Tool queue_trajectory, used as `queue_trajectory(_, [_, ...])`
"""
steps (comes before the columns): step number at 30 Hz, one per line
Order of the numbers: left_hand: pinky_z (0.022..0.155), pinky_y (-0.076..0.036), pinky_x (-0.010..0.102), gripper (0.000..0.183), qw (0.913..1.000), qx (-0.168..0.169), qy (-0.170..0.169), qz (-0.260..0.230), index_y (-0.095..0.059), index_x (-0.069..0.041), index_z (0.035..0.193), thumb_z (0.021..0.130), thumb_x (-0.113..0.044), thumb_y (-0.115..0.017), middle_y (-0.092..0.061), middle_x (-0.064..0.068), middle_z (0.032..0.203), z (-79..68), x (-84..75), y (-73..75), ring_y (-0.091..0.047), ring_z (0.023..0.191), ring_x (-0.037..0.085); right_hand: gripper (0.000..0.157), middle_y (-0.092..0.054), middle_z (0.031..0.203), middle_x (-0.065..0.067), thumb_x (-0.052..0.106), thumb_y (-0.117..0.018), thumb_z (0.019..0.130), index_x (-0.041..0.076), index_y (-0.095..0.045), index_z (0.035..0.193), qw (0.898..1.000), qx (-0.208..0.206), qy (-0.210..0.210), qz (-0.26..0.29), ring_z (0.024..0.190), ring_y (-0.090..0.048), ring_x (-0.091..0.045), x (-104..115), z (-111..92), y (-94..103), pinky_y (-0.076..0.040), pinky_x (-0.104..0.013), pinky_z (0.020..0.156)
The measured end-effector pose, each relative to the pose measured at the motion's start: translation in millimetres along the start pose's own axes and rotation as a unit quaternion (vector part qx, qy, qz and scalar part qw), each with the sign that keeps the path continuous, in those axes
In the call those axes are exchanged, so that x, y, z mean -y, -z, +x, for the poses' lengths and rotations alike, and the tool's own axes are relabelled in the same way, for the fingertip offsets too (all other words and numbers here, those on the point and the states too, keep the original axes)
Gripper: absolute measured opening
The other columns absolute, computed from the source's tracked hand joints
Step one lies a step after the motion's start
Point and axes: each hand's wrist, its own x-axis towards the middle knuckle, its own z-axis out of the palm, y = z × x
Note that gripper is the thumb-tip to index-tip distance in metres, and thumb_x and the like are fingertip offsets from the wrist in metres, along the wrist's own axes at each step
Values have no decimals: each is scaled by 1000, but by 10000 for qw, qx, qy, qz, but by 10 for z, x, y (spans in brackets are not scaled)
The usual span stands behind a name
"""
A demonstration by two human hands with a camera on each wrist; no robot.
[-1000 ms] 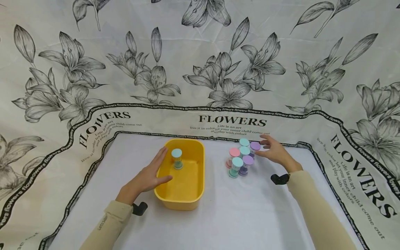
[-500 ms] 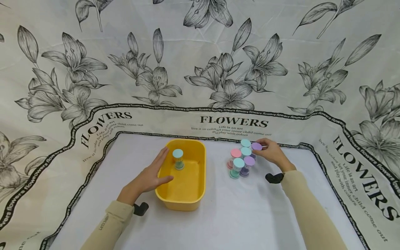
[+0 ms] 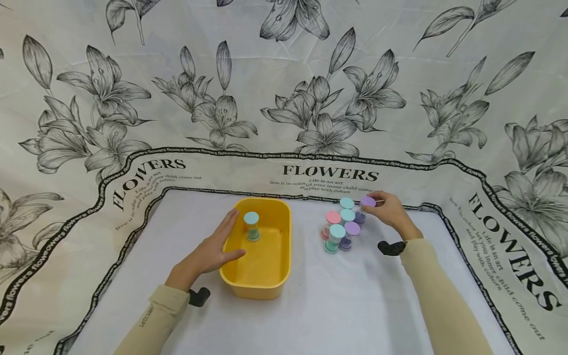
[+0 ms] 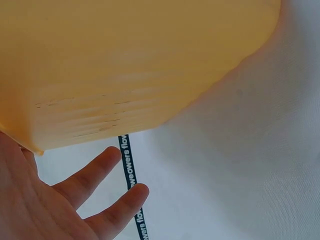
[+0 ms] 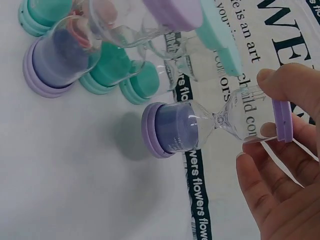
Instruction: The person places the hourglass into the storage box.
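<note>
Head: by the far edge of the worktop, the right hand pinches a purple hourglass beside five others; the left hand touches a yellow bin holding a teal-capped hourglass. Left wrist: fingers spread beside the bin. Right wrist: fingers grip the purple hourglass's upper end.

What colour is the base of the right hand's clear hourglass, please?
Light purple base, best in right wrist view.

R hand in a pinch grip: R thumb one side, R fingers curved opp. R forearm runs back from grip twd body. L hand well left of grip, L fingers extended, L thumb spread; L forearm slants back too.
</note>
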Motion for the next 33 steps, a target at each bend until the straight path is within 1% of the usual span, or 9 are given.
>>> queue_trajectory(4, [118,-28,70,105,10000,-16,-3,21,0,-25,167,92,-65,-61,4,0,175,-1,2,-9,-13,160,36,66,-56,142,-29,32,-73,95,-4,-50,146,9997,-252,68,31,127,-57,-43,110,3,97,-52,-57,101])
queue_trajectory(7, [119,-27,70,105,10000,-28,-4,23,0,-25,167,92,-65,-61,4,0,175,-1,1,-11,-13,160,35,66,-56,142,-27,34,-73,95,-3,-52,145,9990,-404,182,-1,125,-58,-41,234,-10,181,-54,-51,97])
queue_trajectory(10, [120,-26,69,105,10000,-33,0,10,0,-25,167,92,-65,-61,4,1,175,-3,-1,-8,-12,160,35,66,-57,141,-26,35,-73,95,-2,-52,145,9981,-505,365,2,125,-59,-41,374,-25,263,-53,-48,95])
queue_trajectory(15, [120,-26,69,105,10000,-26,8,-17,0,-24,167,92,-65,-61,4,1,175,-2,-2,-7,-12,160,35,64,-56,143,-24,36,-73,95,1,-53,145,9963,-624,594,-56,129,-57,-41,618,-44,358,-52,-53,98])
queue_trajectory(17, [119,-26,70,105,10000,-24,8,-31,0,-25,167,92,-65,-61,4,1,175,-3,0,-9,-12,160,35,64,-57,143,-24,37,-73,95,2,-55,145,9954,-638,704,-93,128,-57,-40,712,-48,377,-53,-53,96])
queue_trajectory(21, [120,-26,70,105,10000,-12,-17,-46,0,-24,167,92,-64,-61,4,2,175,-1,4,-12,-12,160,36,64,-59,140,-23,37,-74,94,2,-55,144,9942,-552,914,-133,126,-59,-39,905,-57,381,-55,-47,91])
queue_trajectory(26, [120,-25,70,105,9999,1,-26,-107,0,-23,167,92,-64,-62,5,2,175,-7,4,-10,-11,160,36,61,-62,135,-21,35,-75,94,5,-57,144,9922,-346,1173,-234,123,-60,-36,1181,-67,331,-53,-43,88])
queue_trajectory(29, [120,-25,70,105,9999,-4,-26,-118,0,-24,167,92,-64,-62,5,2,175,-12,3,-12,-11,160,36,57,-64,131,-19,31,-77,93,5,-60,141,9888,-205,1454,-252,120,-61,-34,1364,-81,288,-52,-42,88])
queue_trajectory(33, [119,-26,71,105,9999,-31,-51,-141,-1,-24,167,92,-63,-62,4,2,175,-13,-6,-13,-12,160,37,56,-66,125,-16,26,-79,90,5,-62,139,9832,19,1814,-201,115,-64,-32,1597,-103,207,-54,-39,87])
